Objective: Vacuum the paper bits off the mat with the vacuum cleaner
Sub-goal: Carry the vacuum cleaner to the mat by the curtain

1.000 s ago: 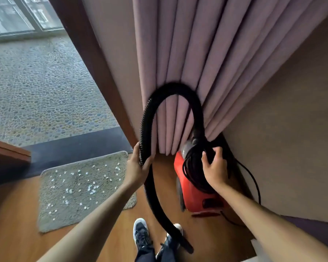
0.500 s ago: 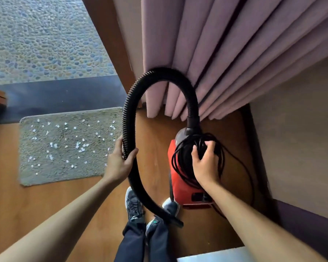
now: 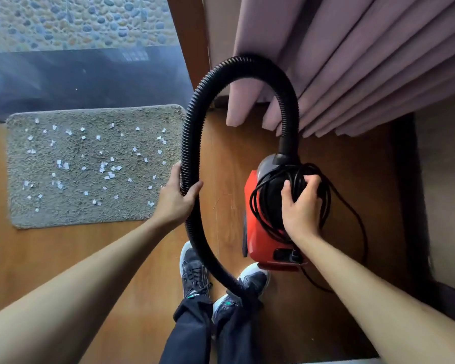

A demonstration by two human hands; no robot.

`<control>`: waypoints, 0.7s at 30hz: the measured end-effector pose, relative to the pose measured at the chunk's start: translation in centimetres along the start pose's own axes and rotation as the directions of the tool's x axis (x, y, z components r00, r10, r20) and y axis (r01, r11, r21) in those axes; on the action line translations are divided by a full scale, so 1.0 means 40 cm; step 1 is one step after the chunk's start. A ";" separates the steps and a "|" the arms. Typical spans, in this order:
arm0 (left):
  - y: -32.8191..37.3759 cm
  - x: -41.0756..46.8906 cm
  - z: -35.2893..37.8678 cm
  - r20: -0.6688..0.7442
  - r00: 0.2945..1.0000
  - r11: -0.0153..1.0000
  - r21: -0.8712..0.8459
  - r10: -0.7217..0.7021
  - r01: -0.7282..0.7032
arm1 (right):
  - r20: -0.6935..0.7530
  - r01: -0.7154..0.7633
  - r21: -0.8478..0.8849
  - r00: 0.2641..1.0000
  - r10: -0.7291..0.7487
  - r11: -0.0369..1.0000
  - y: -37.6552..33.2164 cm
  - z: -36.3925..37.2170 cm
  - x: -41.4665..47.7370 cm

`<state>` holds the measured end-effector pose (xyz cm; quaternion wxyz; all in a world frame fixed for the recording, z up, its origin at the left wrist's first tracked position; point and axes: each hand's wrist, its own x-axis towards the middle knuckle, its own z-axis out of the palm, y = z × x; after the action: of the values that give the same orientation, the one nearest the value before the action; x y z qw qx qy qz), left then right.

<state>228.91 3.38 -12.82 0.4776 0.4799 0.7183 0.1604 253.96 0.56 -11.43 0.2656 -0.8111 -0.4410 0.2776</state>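
Note:
A grey shaggy mat [image 3: 95, 214] lies on the wooden floor at the left, strewn with several small white paper bits [image 3: 108, 174]. A red vacuum cleaner [image 3: 258, 245] stands on the floor to its right, with a black power cord [image 3: 352, 214] coiled on top. My right hand [image 3: 300, 208] grips the cleaner's top through the cord coil. A black ribbed hose [image 3: 195, 122] arches up from the cleaner and curves down to my feet. My left hand [image 3: 176, 198] is closed around the hose just off the mat's right edge.
Mauve curtains [image 3: 352, 61] hang behind the cleaner, a brown door frame [image 3: 187, 35] beside them. A dark threshold strip [image 3: 76, 80] and pebbled ground [image 3: 76, 19] lie beyond the mat. A wall [image 3: 444, 193] closes off the right. My shoes [image 3: 195, 271] stand below the hose loop.
The view has tipped downward, so mat and cleaner sit higher and fuller in frame. Both hands keep their grips; the cleaner appears drawn away from the curtain toward my feet.

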 end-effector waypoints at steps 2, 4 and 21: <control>-0.031 0.028 0.013 0.010 1.000 1.000 -0.012 -0.012 0.012 | -0.001 0.006 0.006 1.000 -0.006 1.000 0.021 0.032 0.010; -0.057 0.053 0.024 0.013 1.000 1.000 -0.007 -0.018 0.018 | 0.000 0.011 0.009 1.000 -0.011 1.000 0.034 0.059 0.021; -0.147 0.200 0.085 -0.007 0.988 0.988 -0.020 -0.152 0.152 | 0.054 0.026 -0.004 0.998 -0.026 1.000 0.098 0.210 0.104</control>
<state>227.95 6.48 -22.81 0.4899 0.4184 0.7533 0.1322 252.35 3.87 -20.91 0.2551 -0.7983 -0.4591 0.2948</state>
